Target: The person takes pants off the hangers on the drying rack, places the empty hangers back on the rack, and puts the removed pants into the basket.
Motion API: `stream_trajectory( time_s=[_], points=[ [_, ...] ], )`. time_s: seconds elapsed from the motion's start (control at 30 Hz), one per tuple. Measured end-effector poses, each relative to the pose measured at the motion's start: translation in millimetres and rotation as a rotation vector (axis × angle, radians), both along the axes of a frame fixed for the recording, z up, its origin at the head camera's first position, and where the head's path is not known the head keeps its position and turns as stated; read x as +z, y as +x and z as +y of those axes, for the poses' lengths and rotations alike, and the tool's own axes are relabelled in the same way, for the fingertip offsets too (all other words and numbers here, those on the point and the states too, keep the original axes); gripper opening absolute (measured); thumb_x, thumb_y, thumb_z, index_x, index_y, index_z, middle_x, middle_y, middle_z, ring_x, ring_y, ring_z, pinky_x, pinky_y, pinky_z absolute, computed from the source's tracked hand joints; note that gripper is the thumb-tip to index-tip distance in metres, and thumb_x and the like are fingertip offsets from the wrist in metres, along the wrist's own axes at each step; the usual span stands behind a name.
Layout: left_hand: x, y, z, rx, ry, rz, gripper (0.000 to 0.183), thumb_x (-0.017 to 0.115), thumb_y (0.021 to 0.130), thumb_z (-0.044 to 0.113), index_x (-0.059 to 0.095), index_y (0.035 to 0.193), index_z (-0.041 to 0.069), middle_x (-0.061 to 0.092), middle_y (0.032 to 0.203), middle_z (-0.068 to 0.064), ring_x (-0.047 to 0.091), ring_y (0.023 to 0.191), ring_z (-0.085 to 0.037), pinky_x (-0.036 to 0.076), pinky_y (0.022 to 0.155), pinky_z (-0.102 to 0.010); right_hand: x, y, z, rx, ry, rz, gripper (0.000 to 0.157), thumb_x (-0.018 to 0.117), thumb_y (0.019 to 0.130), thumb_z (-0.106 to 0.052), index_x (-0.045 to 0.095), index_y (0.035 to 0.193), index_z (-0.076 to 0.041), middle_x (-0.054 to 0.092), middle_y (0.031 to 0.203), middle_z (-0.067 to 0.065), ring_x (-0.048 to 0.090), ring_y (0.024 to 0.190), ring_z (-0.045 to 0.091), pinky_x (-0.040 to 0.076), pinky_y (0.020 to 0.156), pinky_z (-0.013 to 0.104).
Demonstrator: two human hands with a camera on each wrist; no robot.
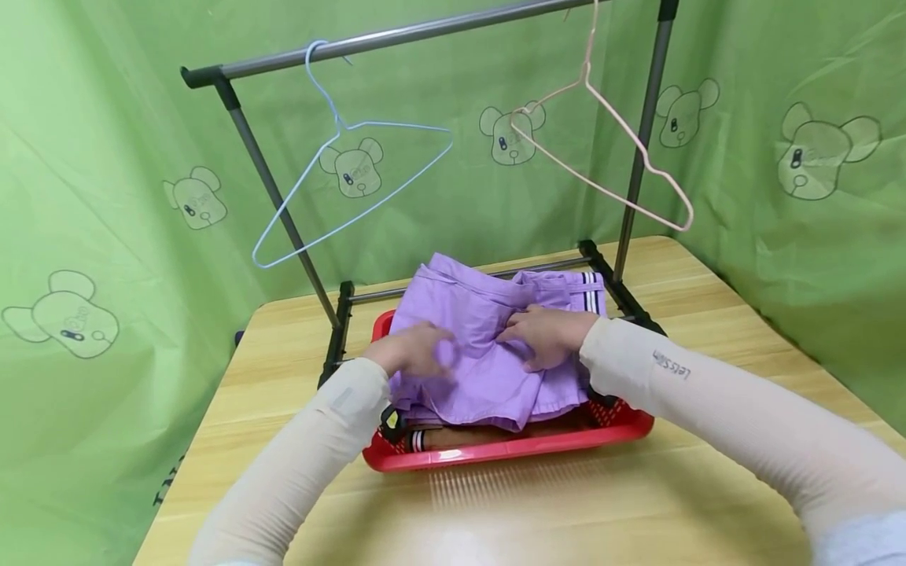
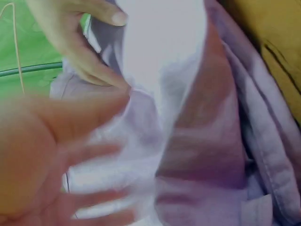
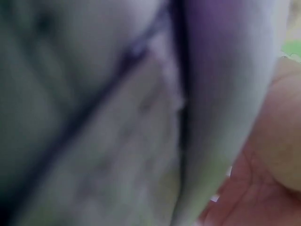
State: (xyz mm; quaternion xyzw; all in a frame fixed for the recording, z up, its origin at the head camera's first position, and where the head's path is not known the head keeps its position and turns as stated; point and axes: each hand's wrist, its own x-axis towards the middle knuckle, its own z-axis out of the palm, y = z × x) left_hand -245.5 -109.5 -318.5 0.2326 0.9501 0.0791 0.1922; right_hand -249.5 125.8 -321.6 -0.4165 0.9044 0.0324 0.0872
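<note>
A purple garment [image 1: 467, 346] with a waistband-like upper edge and black-and-white stripes at its right side lies heaped over a red basket [image 1: 510, 454]. Just above its left part is my left hand [image 1: 418, 350], blurred, with fingers spread and holding nothing; the left wrist view shows the same hand [image 2: 61, 155] beside the pale-looking cloth. My right hand [image 1: 548, 336] touches the garment's right half, thumb and forefinger apart on the folds. In the right wrist view, blurred cloth [image 3: 225, 84] covers most of the picture and hides the fingertips.
Brown cloth [image 1: 460, 437] with a striped band lies under the purple garment in the basket. Behind it stands a clothes rack [image 1: 425, 31] carrying a blue hanger [image 1: 354, 216] and a pink hanger [image 1: 637, 141]. Green patterned curtains surround the wooden table [image 1: 283, 338].
</note>
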Motion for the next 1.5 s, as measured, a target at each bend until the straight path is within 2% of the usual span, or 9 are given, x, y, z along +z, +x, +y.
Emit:
stream_trajectory(
  time_s=[0.07,0.17,0.4,0.63,0.9,1.07,1.33,1.43,1.5],
  points=[
    [4.4,-3.6,-2,0.117,0.025,0.117,0.062,0.068,0.079,0.038,0.044,0.133,0.017,0.031,0.138,-0.019,0.036,0.120,-0.036,0.036,0.093,-0.051,-0.5,-0.3,1,0.008,-0.002,-0.001,0.061,0.073,0.074,-0.024,0.051,0.127,-0.004,0.050,0.124,0.017,0.043,0.114,0.040,0.027,0.099,0.052],
    [8.3,-8.7,-6,0.278,0.085,0.169,0.061,0.067,0.080,0.035,0.042,0.132,0.013,0.033,0.133,-0.023,0.037,0.117,-0.039,0.037,0.092,-0.051,-2.0,-0.9,3,0.010,-0.012,-0.007,0.061,0.072,0.074,-0.024,0.050,0.127,-0.004,0.049,0.125,0.018,0.041,0.116,0.041,0.026,0.100,0.052],
    [6.4,-11.0,-15,0.390,0.170,0.077,0.085,0.066,0.080,0.034,0.020,0.140,-0.005,0.036,0.136,-0.026,0.033,0.125,-0.040,0.028,0.102,-0.046,-6.0,-0.5,7,-0.003,-0.031,-0.025,0.062,0.071,0.076,-0.024,0.048,0.130,-0.005,0.047,0.128,0.018,0.038,0.118,0.041,0.022,0.101,0.053],
    [6.1,-18.4,-21,0.504,0.239,0.021,0.079,0.064,0.081,0.037,0.028,0.136,-0.008,0.037,0.135,-0.026,0.039,0.120,-0.040,0.034,0.098,-0.046,-6.9,1.3,8,-0.029,-0.057,-0.033,0.063,0.071,0.077,-0.025,0.046,0.132,-0.007,0.044,0.130,0.017,0.035,0.121,0.040,0.022,0.102,0.054],
    [-3.0,-33.3,-28,0.553,0.310,-0.019,0.049,0.067,0.078,0.026,0.051,0.112,-0.006,0.056,0.106,-0.017,0.055,0.094,-0.030,0.046,0.081,-0.039,-5.9,3.7,14,-0.031,-0.075,-0.057,0.063,0.069,0.078,-0.026,0.044,0.133,-0.008,0.043,0.132,0.018,0.032,0.122,0.043,0.018,0.102,0.057],
    [-5.4,-32.5,-19,0.510,0.358,-0.035,0.041,0.067,0.075,0.020,0.052,0.106,-0.003,0.057,0.101,-0.016,0.057,0.087,-0.029,0.048,0.076,-0.039,-4.5,4.6,18,-0.007,-0.095,-0.092,0.062,0.069,0.078,-0.022,0.045,0.132,-0.005,0.041,0.133,0.021,0.029,0.124,0.045,0.018,0.101,0.058],
    [2.9,-31.2,-14,0.472,0.287,0.023,0.057,0.057,0.080,0.011,0.033,0.128,-0.012,0.045,0.123,-0.026,0.049,0.107,-0.036,0.043,0.088,-0.043,-5.5,-0.3,20,0.010,-0.130,-0.097,0.061,0.071,0.076,-0.019,0.046,0.130,-0.003,0.042,0.132,0.021,0.032,0.123,0.042,0.022,0.101,0.055],
    [9.1,-31.8,-17,0.467,0.363,-0.028,0.062,0.049,0.079,0.001,0.023,0.133,-0.013,0.036,0.131,-0.027,0.042,0.114,-0.036,0.039,0.094,-0.042,-3.5,-1.5,20,0.014,-0.141,-0.110,0.062,0.072,0.075,-0.017,0.046,0.130,-0.002,0.043,0.132,0.020,0.034,0.123,0.039,0.022,0.102,0.053],
    [12.5,-32.3,-20,0.498,0.433,-0.081,0.055,0.047,0.077,-0.003,0.029,0.128,-0.012,0.039,0.125,-0.024,0.043,0.109,-0.034,0.042,0.089,-0.040,-1.5,-2.3,20,0.010,-0.152,-0.126,0.063,0.072,0.074,-0.016,0.046,0.130,-0.003,0.042,0.133,0.019,0.034,0.124,0.038,0.022,0.103,0.052]
  ],
)
